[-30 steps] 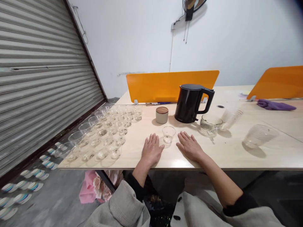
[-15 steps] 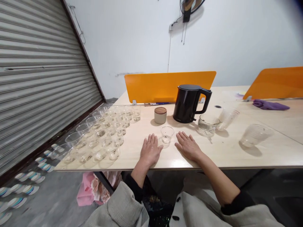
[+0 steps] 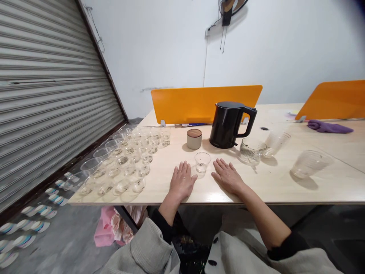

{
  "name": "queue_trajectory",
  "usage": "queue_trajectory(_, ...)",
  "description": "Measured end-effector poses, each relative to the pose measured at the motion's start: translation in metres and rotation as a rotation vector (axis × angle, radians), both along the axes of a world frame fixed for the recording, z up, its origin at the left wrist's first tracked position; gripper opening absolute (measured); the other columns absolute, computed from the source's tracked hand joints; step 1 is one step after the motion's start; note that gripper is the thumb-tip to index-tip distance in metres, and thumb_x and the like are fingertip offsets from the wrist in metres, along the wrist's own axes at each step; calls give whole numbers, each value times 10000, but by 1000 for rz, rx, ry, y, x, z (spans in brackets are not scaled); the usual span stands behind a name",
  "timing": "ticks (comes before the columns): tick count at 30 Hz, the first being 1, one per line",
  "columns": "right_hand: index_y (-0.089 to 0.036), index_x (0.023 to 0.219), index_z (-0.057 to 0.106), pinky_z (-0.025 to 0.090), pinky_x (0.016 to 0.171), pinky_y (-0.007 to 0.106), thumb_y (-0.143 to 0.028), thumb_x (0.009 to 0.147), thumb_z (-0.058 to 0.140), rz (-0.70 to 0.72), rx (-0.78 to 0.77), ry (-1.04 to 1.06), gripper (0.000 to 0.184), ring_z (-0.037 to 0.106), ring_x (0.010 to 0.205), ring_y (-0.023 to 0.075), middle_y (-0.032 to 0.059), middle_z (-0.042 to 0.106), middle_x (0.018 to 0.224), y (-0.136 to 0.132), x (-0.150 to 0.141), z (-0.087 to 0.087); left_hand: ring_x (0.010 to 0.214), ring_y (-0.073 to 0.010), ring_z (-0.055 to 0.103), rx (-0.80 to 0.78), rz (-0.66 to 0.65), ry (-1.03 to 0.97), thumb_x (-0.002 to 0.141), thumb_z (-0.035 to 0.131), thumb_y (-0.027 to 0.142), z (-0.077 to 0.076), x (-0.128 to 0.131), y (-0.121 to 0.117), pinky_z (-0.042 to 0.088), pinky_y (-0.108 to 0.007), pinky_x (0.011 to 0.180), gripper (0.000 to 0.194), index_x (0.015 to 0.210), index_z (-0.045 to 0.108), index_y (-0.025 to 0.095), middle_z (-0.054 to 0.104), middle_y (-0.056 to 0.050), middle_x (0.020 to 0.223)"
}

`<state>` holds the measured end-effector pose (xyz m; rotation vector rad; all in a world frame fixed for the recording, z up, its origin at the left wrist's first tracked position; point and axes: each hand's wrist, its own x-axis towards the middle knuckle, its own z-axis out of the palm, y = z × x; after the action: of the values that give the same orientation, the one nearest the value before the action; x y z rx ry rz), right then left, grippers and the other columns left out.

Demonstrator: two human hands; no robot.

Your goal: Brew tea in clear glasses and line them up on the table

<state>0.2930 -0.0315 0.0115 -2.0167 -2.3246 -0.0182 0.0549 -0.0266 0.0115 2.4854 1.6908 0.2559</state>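
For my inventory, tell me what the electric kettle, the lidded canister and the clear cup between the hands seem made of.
Electric kettle: glossy black plastic or coated metal, reflecting highlights.
Lidded canister: even, matte grey body, probably ceramic; brown lid, likely wood, faintly grained.
Clear cup: smooth, see-through, thin-walled; probably plastic, possibly glass.

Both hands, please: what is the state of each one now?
Left hand: open, palm down on the table, holding nothing.
Right hand: open, palm down on the table, holding nothing.

Colourless cup (image 3: 202,163), black kettle (image 3: 227,125)
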Motion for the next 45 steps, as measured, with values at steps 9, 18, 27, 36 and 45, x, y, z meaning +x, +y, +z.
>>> queue_trajectory(9,-108,1609,370,190,1258,575,-459,1026,304,-4,17,-11,684,208,1584,310,165,287,1693,1,1,-2,1607,-302,125,3,-4,-15,1070,276,474,0,0,0,128,-513,1307,691,1615,284,49,172,-163,1715)
queue_trajectory(18,-87,1616,346,172,1266,569,-461,1032,289,-10,-14,-26,697,190,1589,302,154,267,1700,-1,-1,1,1609,-300,111,-13,-1,-4,1069,264,470,1,0,0,118,-512,1306,694,1620,267,47,162,-156,1719)
queue_trajectory(27,-120,1607,377,189,1258,580,-450,1022,317,-5,9,1,674,207,1584,310,159,297,1691,-1,0,0,1608,-303,120,-13,1,-5,1066,270,480,0,1,1,122,-519,1306,703,1621,265,49,163,-155,1717)
queue_trajectory(36,-91,1610,360,174,1265,567,-447,1031,305,-13,-14,-21,681,189,1589,303,164,273,1698,-2,-2,3,1607,-301,125,-5,1,15,1070,252,483,-1,1,1,130,-509,1305,699,1621,269,55,167,-152,1718)
queue_trajectory(45,-151,1529,481,418,1151,506,-480,997,416,-34,325,394,629,513,1416,313,187,543,1535,-17,16,9,1604,-313,142,17,-12,5,1066,279,457,-4,-1,0,149,-525,1297,683,1610,297,45,188,-166,1711)
